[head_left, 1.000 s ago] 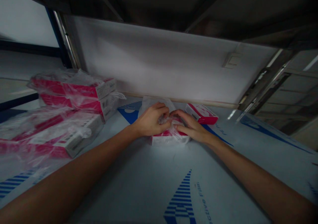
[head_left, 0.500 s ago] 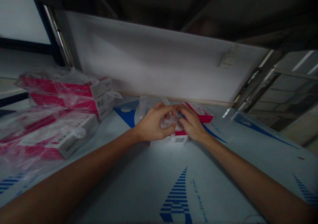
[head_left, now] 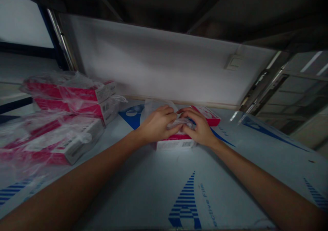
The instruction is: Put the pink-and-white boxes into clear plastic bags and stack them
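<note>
A red and white box [head_left: 174, 144] lies on the film-covered table at the centre, with its white front side toward me. Above it, a clear plastic bag [head_left: 181, 121] is bunched between my two hands. My left hand [head_left: 159, 124] is closed on the bag, its thumb along the gathered plastic. From the other side my right hand [head_left: 198, 125] pinches the bag between curled fingers and thumb. My hands cover much of the box top. Just behind my right hand sits another red and white box [head_left: 208, 116].
At left are stacked red and white boxes [head_left: 77, 96] wrapped in clear plastic, with another wrapped box [head_left: 61, 142] in front. A dark shelf [head_left: 164, 9] hangs overhead. The white wall [head_left: 164, 60] bounds the table [head_left: 143, 186] at the back.
My left hand has turned more knuckles-up, and the fingers of both hands have shifted on the plastic. More of the box's front side shows.
</note>
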Demonstrator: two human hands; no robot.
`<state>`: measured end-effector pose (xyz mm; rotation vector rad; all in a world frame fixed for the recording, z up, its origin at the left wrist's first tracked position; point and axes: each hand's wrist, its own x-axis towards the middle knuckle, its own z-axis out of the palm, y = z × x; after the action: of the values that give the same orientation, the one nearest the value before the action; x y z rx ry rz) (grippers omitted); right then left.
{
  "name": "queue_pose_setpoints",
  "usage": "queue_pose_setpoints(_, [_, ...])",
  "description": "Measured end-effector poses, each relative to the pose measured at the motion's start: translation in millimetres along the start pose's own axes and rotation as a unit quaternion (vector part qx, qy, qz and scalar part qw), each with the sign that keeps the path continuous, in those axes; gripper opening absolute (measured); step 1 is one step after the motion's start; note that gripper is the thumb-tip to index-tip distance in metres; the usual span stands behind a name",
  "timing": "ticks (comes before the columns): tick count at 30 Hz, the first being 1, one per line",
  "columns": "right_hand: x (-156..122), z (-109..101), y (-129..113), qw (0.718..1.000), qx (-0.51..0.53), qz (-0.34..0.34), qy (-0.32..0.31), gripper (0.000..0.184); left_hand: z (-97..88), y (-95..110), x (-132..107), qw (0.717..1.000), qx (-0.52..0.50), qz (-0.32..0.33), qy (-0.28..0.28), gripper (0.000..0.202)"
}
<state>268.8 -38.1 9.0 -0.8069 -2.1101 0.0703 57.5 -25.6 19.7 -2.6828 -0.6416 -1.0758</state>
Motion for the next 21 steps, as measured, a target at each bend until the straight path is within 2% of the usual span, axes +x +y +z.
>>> queue_pose_setpoints(4, [1,3,3,0.998,0.02,0.034,0.051,0.018,-1.7,3,2,0.999,0.018,0.024,-0.016,0.03])
queue_pose_setpoints(9, [1,4,15,0.985,0.054,0.118,0.117,0.021,-0.5,5,1,0.999,0.024,0.02,-0.019,0.028])
queue_pose_setpoints(12, [0,2,21,0.984,0.044,0.147,0.096,0.029,-0.7,7,0,1.0,0.014,-0.003,-0.018,0.02])
queue_pose_setpoints(14, [1,1,24,0.979,0.062,0.171,0.087,0.025,-2.1,8,-1,1.0,0.005,-0.019,-0.023,0.018])
queue_pose_setpoints(18, [5,-2,28,0.942,0.189,0.248,0.126,0.013,-6.0,7,0,0.998,-0.04,-0.028,-0.046,0.025])
queue_pose_setpoints(21, [8,-7,25,0.912,0.286,0.264,0.129,0.01,-8.6,2,2,0.994,-0.086,-0.022,-0.061,0.022])
